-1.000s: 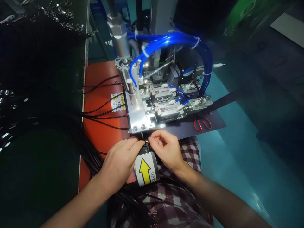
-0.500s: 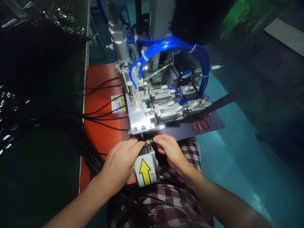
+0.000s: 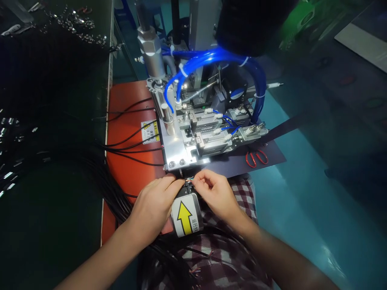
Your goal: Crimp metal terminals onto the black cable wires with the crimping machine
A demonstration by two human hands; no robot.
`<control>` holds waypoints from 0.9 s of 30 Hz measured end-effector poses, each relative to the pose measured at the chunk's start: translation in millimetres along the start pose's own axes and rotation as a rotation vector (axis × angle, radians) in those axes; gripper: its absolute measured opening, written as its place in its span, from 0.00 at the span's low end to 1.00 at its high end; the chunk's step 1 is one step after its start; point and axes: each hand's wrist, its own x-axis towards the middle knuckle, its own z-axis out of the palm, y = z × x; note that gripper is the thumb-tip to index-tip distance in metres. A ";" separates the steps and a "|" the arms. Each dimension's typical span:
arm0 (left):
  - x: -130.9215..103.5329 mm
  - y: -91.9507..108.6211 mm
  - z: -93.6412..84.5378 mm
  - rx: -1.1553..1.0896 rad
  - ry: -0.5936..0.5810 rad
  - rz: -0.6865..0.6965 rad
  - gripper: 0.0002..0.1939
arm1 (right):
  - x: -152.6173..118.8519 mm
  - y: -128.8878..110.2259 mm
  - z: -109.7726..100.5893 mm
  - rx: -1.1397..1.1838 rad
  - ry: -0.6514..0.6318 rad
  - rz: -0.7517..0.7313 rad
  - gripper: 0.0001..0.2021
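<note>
Thin coloured wires [image 3: 189,180] stretch across the short gap between my two hands, just in front of the machine's metal plate [image 3: 177,152]. My left hand [image 3: 154,203] is closed, thumb pressed against the fingers where the wires come out; the rest of what it grips is hidden. From the other side, my right hand [image 3: 216,193] pinches the wire ends between thumb and forefinger, its other fingers curled. Right below the wires sits a black block, and under it a rounded cover with a yellow arrow label [image 3: 185,215].
The machine's cylinders [image 3: 213,143] and looped blue air hoses [image 3: 217,56] rise beyond my hands. Red-handled scissors [image 3: 251,159] lie on the dark plate at right. A bundle of black cables [image 3: 116,189] runs along the orange base's left edge. More cables with bare wire ends [image 3: 195,270] lie across my lap.
My right hand has shifted slightly left, nearer my left hand, and its fingers have curled more around the wire ends. My left hand has stayed in place.
</note>
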 end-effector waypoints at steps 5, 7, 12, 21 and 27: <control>-2.6 5.3 -2.4 0.144 0.001 -0.003 0.16 | 6.8 11.8 -1.2 0.290 -0.105 0.181 0.11; -3.9 9.4 -3.5 0.205 -0.041 -0.008 0.17 | 7.4 12.0 0.2 0.278 -0.082 0.159 0.12; -7.4 13.9 0.8 0.142 -0.093 -0.014 0.19 | 8.5 9.7 8.4 0.333 -0.022 0.151 0.11; -11.5 11.9 2.5 -0.110 -0.004 -0.093 0.19 | 7.6 9.2 9.4 0.356 -0.075 0.126 0.11; -13.7 13.2 3.6 -0.175 -0.017 -0.118 0.20 | 10.7 13.3 9.8 0.445 -0.100 0.210 0.12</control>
